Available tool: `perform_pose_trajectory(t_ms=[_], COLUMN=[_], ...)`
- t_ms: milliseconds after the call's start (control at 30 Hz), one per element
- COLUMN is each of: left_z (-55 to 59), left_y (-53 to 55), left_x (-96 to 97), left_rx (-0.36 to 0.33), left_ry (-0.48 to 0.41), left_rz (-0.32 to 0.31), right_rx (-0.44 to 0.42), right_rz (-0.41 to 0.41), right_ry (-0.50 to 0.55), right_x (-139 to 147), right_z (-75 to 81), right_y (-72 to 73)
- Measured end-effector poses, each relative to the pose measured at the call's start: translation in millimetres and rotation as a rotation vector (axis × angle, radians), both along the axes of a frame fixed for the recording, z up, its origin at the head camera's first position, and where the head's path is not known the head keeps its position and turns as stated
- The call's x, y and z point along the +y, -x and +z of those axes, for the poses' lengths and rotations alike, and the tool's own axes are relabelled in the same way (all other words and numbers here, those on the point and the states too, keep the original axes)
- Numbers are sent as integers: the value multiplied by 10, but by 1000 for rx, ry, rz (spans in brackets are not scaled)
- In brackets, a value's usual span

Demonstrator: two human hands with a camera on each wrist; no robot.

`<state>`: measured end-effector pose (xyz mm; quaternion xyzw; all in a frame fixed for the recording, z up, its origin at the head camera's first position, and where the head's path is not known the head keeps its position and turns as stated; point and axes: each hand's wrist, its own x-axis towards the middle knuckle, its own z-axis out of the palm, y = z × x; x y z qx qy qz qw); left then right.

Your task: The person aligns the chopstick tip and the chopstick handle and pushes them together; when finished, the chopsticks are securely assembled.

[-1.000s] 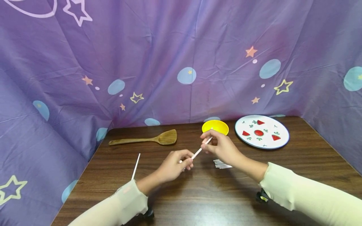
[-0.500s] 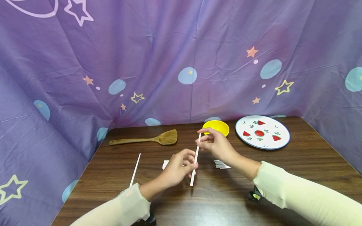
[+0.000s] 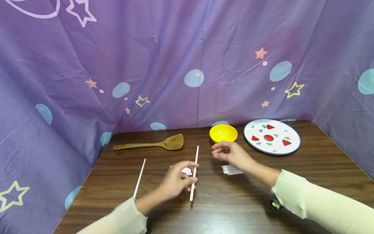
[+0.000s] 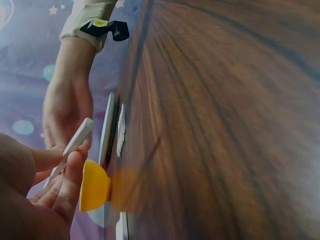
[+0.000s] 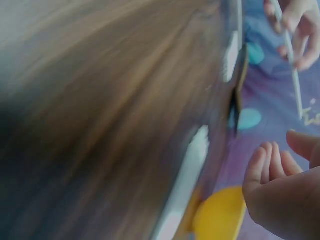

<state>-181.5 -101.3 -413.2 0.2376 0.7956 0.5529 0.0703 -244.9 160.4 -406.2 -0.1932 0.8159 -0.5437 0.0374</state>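
My left hand (image 3: pixel 178 178) pinches a long white chopstick (image 3: pixel 192 192) between thumb and fingers, a little above the table. Its thicker squared end (image 4: pixel 86 125) points toward the camera in the left wrist view. To the right, my right hand (image 3: pixel 233 156) hovers with loosely bent fingers and holds nothing, in front of the yellow bowl (image 3: pixel 223 131). Just below that hand lies a row of short white sticks (image 3: pixel 230 170). Another white pile (image 3: pixel 187 170) is partly hidden behind my left hand. A second white chopstick (image 3: pixel 139 178) lies left of my left hand.
A wooden spatula (image 3: pixel 173 142) lies at the back left of the brown table (image 3: pixel 222 211). At the back right is a white oval plate (image 3: pixel 280 147) with a watermelon pattern. A purple curtain (image 3: pixel 163 65) encloses the back and sides.
Both hands held the chopstick, which swung from slanted to nearly straight away from me. My right hand has let go and moved right; my left hand has lowered slightly with the chopstick.
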Motion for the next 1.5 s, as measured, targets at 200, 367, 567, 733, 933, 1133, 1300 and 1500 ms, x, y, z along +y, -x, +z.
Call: perform_pose_trajectory(t_ms=[200,367,567,733,933,1133,1300,1500], left_z=[-55,-104,-104,-132,-163,-168,-184,-213], left_y=[-50,-64,-38,16,88,149,200,247], left_x=[-253,-513,-835,-1076,-1301,-1442,-1490,-1532], left_rx=[42,102,164,266,284,283,295,297], left_ry=[102,228,347,474,556,599,630,622], left_rz=[27,57,69,103,144,148,145,141], right_rx=[50,76,42,29,8,6,-9,-28], right_rz=[34,78,129,164,165,168,163,171], right_ry=[-146,-243,-236,-213,-207,-205,-210,-205], right_x=[289,451,540,562,564,568,572,571], right_z=[-189,-291,-333,-344,-344,-360,-360,-353], right_y=[49,68,83,93,98,121,136,129])
